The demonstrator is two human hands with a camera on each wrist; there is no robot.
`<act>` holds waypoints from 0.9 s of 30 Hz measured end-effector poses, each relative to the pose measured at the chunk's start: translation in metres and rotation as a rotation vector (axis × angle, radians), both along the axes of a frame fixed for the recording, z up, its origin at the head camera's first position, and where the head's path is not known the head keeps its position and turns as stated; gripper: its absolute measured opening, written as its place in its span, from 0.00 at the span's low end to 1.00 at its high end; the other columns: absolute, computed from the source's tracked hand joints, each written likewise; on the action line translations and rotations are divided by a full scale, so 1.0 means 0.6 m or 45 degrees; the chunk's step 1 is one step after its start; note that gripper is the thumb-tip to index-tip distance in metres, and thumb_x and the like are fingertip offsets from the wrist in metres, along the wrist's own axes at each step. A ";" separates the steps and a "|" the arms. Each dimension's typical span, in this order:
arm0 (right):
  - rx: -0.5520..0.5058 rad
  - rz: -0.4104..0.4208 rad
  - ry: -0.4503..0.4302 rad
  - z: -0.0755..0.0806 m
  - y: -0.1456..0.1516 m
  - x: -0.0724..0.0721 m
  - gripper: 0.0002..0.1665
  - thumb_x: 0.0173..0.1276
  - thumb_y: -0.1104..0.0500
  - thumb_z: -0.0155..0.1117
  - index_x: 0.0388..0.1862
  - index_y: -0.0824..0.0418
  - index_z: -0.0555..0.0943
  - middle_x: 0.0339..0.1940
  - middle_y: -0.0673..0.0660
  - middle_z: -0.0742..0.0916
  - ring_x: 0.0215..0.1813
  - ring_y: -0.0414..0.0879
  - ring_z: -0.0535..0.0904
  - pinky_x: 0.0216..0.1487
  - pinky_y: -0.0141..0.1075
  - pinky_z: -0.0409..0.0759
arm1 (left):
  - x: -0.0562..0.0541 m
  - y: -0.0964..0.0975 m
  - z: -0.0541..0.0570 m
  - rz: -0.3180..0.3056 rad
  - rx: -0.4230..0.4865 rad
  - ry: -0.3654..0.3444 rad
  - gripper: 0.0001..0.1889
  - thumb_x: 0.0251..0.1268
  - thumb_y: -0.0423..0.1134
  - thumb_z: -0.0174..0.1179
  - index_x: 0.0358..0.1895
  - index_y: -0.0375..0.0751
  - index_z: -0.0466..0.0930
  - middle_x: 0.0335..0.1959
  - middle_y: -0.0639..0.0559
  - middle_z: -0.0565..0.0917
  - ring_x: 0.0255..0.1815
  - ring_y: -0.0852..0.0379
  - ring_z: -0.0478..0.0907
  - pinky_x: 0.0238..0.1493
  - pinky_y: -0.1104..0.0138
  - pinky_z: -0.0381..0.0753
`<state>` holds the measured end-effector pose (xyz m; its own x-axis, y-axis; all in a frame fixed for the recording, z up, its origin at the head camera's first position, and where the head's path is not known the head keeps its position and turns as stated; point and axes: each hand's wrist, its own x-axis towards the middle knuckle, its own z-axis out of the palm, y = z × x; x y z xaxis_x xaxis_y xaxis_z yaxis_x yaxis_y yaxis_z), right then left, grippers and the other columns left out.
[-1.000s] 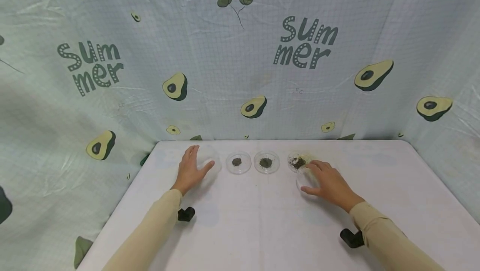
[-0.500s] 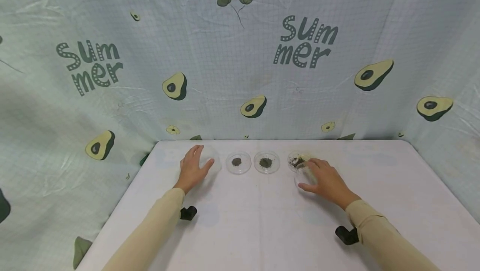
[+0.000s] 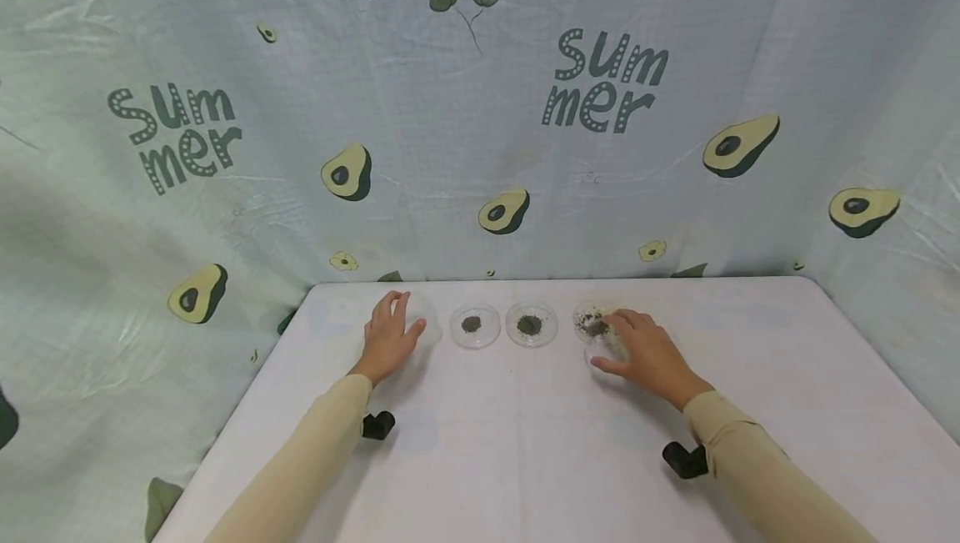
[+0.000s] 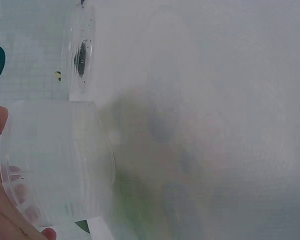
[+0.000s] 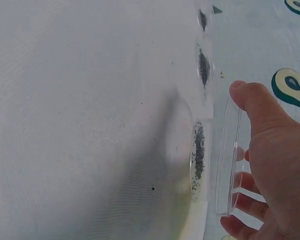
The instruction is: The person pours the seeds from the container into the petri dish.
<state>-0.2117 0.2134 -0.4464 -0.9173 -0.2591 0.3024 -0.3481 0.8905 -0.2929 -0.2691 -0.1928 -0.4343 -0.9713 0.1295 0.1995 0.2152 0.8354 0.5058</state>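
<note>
My left hand (image 3: 388, 339) grips a clear plastic cylinder (image 4: 55, 160) at the left end of a row of petri dishes; whether it is one tub or stacked dishes I cannot tell. Beside it stands a petri dish (image 3: 476, 341) with a small brown-grey heap, then another petri dish (image 3: 532, 341) with dark green bits. A third petri dish (image 5: 199, 160), with scattered dark flakes, lies at the right of the row. Close to it, my right hand (image 3: 654, 357) holds a clear shallow petri dish lid (image 5: 227, 160) by its rim, tilted and apart from the dish in the right wrist view.
The dishes stand near the back of a white-covered table (image 3: 510, 460). Behind and at the sides hangs a pale cloth (image 3: 420, 93) printed with avocados and lettering. Some dark specks lie on the tabletop near the right dish.
My right hand has moved slightly left and up with the clear lid, closer over the right dish. The left hand has barely shifted; the dishes stay in place.
</note>
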 end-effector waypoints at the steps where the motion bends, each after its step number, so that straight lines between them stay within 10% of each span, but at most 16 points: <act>1: 0.003 -0.002 0.002 0.000 -0.001 -0.002 0.42 0.56 0.42 0.72 0.62 0.65 0.73 0.62 0.68 0.76 0.63 0.65 0.71 0.58 0.62 0.72 | 0.001 -0.001 -0.001 -0.001 -0.007 0.017 0.32 0.73 0.50 0.46 0.72 0.32 0.54 0.70 0.37 0.54 0.74 0.38 0.48 0.65 0.40 0.54; 27: -0.014 -0.038 -0.033 -0.006 -0.011 -0.019 0.41 0.57 0.42 0.71 0.61 0.66 0.74 0.62 0.70 0.76 0.63 0.67 0.71 0.60 0.63 0.70 | 0.004 -0.005 -0.011 -0.005 -0.130 0.111 0.29 0.73 0.48 0.47 0.69 0.34 0.60 0.71 0.38 0.57 0.72 0.39 0.53 0.65 0.41 0.60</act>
<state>-0.2234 0.2070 -0.4501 -0.9321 -0.2286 0.2809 -0.3138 0.8971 -0.3110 -0.2666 -0.1959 -0.4409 -0.9502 0.1574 0.2691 0.2584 0.8805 0.3973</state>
